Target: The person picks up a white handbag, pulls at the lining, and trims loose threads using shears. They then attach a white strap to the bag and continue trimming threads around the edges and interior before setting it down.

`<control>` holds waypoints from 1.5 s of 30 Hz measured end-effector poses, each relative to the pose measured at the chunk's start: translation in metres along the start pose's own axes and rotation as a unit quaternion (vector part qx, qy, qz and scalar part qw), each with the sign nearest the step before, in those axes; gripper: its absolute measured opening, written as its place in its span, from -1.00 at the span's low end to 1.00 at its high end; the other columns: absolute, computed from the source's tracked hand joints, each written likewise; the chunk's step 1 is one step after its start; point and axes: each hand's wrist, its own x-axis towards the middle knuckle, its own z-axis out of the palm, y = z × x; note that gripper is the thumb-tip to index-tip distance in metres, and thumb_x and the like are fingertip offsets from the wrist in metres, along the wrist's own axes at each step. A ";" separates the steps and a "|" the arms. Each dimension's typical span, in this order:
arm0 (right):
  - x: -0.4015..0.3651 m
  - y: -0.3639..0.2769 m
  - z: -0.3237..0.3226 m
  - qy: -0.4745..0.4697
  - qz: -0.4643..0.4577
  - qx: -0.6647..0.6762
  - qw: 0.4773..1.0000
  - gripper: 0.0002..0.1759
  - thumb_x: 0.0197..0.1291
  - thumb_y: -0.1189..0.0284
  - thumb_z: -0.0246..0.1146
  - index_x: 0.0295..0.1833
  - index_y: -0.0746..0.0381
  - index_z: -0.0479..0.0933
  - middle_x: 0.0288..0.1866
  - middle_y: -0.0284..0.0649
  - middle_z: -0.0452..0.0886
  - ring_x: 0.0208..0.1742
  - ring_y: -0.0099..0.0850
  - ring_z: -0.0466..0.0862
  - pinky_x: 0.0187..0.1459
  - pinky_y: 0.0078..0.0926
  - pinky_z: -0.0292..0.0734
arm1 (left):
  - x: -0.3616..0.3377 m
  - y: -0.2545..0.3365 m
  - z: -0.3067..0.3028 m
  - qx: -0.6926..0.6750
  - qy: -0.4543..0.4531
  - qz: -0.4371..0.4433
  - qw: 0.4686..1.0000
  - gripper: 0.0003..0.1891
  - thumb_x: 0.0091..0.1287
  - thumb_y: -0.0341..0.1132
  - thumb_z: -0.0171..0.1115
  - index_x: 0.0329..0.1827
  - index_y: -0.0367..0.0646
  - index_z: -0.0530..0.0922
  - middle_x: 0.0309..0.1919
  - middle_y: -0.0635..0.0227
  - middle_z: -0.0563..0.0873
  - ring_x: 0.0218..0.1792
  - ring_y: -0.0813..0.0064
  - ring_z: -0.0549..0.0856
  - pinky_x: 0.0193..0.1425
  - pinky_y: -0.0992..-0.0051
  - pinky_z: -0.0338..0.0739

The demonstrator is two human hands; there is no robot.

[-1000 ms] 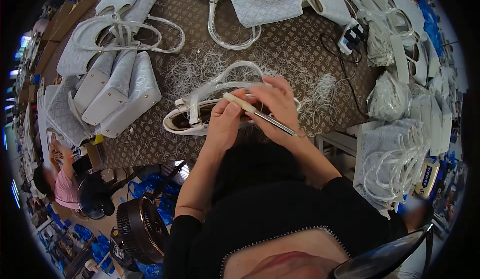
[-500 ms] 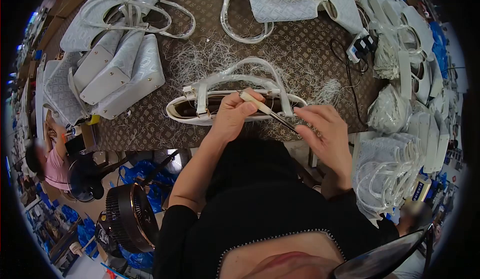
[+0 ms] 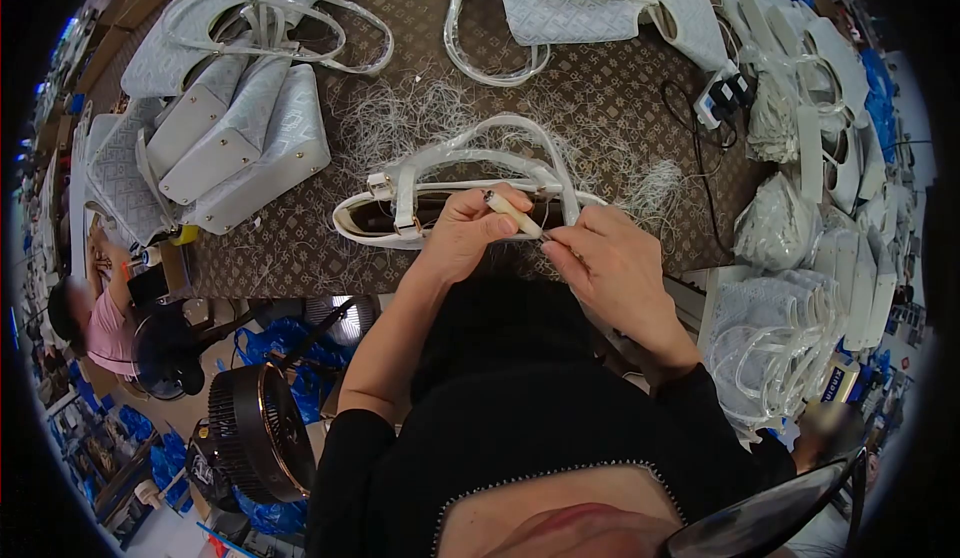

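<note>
My left hand (image 3: 466,230) is closed around the pale handle of a small tool (image 3: 516,216), held above the front edge of a white handbag (image 3: 362,235). The fingers of my right hand (image 3: 612,260) are pinched at the tool's other end, where a bit of dark metal shows between the two hands. The bag lies with its opening toward me. Its straps (image 3: 520,126) arch away over loose thread clippings (image 3: 400,118) on the brown patterned table.
White handbags stand at the left (image 3: 262,173) and lie at the back (image 3: 570,8). More bags and straps (image 3: 775,338) hang at the right, near a power strip (image 3: 717,98) with a black cable. A fan (image 3: 255,433) and a person in pink (image 3: 110,333) are at the lower left.
My right hand has moved left and closed on the end of the tool, covering most of its metal part. My left hand still holds the handle, now slightly steeper.
</note>
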 end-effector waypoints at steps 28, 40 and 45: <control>-0.001 0.003 -0.004 0.090 0.019 0.013 0.996 -0.80 -0.25 0.41 0.41 -0.51 0.12 0.49 -0.49 -0.38 0.41 -0.42 -0.38 0.48 -0.50 -0.45 0.36 | 0.000 0.008 0.058 0.071 0.233 0.110 0.964 -0.80 0.13 -0.45 0.35 -0.46 -0.16 0.43 -0.45 0.52 0.58 -0.47 0.84 0.41 -0.37 0.76 0.31; 0.029 0.155 0.034 0.131 0.240 0.000 0.962 -0.76 0.01 0.23 0.34 -0.36 0.18 0.58 -0.41 -0.28 0.48 -0.44 -0.30 0.49 -0.40 -0.36 0.39 | -0.024 0.041 0.064 0.325 0.091 0.201 0.919 -0.65 0.14 -0.53 0.26 0.02 -0.30 0.47 -0.40 0.36 0.60 -0.36 0.62 0.59 -0.28 0.58 0.49; 0.040 0.252 0.113 -0.023 0.374 -0.113 0.920 -0.67 0.10 0.08 0.23 -0.31 0.13 0.60 -0.34 -0.24 0.50 -0.38 -0.25 0.54 -0.37 -0.23 0.44 | -0.055 0.066 0.052 0.459 0.240 0.346 0.782 -0.79 0.15 -0.50 0.25 -0.13 -0.26 0.57 -0.39 0.30 0.65 -0.38 0.53 0.63 -0.32 0.55 0.49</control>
